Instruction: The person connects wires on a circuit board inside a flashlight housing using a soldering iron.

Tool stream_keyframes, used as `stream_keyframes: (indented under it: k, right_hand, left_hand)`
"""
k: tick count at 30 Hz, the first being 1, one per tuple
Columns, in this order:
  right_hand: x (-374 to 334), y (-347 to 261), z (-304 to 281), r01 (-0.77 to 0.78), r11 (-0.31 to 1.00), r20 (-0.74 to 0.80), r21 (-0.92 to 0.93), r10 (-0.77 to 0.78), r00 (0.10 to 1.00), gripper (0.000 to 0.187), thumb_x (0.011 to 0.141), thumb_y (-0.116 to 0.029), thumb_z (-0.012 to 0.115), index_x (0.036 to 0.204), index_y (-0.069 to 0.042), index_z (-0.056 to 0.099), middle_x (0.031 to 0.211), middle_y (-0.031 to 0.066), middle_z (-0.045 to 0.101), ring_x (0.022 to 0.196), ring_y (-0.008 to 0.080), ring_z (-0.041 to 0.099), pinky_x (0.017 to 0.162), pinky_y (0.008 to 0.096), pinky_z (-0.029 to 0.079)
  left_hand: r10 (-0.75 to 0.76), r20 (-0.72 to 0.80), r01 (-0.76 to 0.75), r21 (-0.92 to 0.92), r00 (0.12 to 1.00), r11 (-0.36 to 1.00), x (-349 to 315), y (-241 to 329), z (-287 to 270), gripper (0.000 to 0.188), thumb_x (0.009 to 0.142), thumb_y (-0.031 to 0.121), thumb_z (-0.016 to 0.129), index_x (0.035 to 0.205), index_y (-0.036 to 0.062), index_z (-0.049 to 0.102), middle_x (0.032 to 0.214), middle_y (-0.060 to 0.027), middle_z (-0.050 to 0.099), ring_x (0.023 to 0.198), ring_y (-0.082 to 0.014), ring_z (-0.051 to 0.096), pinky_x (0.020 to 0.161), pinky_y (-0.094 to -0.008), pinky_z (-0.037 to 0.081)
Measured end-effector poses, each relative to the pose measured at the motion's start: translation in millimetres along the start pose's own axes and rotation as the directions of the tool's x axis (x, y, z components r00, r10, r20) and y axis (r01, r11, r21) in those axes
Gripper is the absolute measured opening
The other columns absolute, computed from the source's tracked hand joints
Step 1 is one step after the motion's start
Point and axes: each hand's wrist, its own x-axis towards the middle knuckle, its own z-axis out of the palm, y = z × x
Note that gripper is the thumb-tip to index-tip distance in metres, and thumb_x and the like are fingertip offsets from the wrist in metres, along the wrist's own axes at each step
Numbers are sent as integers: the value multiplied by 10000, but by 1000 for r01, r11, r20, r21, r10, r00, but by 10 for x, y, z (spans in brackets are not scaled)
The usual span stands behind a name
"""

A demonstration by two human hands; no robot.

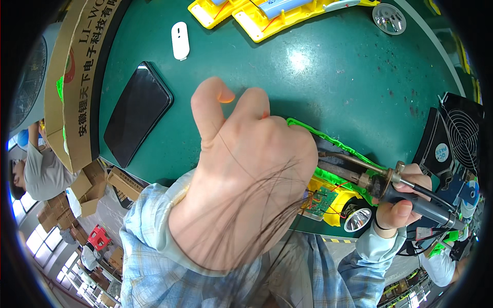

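My right hand (pixel 398 208) grips a soldering iron (pixel 429 209) by its dark handle, with a thin metal tube running alongside its shaft. The iron points left, and its tip is hidden behind my left hand (pixel 251 149). That hand is closed over the work with curled fingers; what they hold, if anything, is hidden. Beneath the iron lies a green casing part (pixel 331 139). Beside it is a yellow lamp housing (pixel 335 218) holding a green circuit board (pixel 322 201) with red wires. A round silver reflector (pixel 358 220) sits at the housing's right end.
A black phone (pixel 138 115) and a white oval piece (pixel 179 41) lie on the green table at left. Yellow housings (pixel 251 31) with blue cells and a loose reflector (pixel 389 19) lie at the far side. A cardboard box (pixel 77 87) borders the left; a black fan (pixel 462 128) stands right.
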Motion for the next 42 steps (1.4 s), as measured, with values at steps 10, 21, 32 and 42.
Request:
stream_keyframes:
  k: [10, 21, 32, 42]
  right_hand:
    - [12, -10, 32, -10, 1000, -9, -9, 10, 1000, 362, 745, -358, 615, 751, -5, 539, 697, 72, 518, 601, 193, 515, 517, 271, 406]
    - [10, 23, 5, 35, 999, 39, -4, -35, 999, 338, 737, -316, 633, 761, 9, 545, 709, 81, 515, 593, 197, 514, 504, 268, 412]
    - [1, 0, 0, -20, 1000, 41, -11, 20, 999, 329, 730, -302, 638, 759, 12, 543, 704, 85, 525, 596, 196, 517, 506, 267, 412]
    - [24, 29, 4, 80, 997, 46, -11, -79, 996, 353, 726, -323, 644, 762, 13, 542, 709, 82, 527, 596, 196, 517, 505, 267, 411]
  left_hand:
    - [31, -13, -33, -218, 999, 975, 11, -43, -143, 51, 570, 136, 530, 538, 117, 494, 573, -33, 457, 720, -203, 412, 771, -402, 235]
    - [-24, 88, 35, -132, 996, 991, 18, -16, -72, 57, 557, 155, 534, 529, 124, 495, 559, -21, 451, 710, -201, 417, 770, -406, 240]
    - [50, -61, -45, 81, 997, 996, -16, 4, -83, 56, 575, 136, 529, 534, 118, 495, 557, -31, 451, 720, -207, 414, 777, -407, 232]
    - [40, -173, -51, -58, 984, 997, -24, -24, 50, 90, 583, 69, 507, 511, 104, 465, 522, -44, 419, 679, -203, 403, 793, -392, 229]
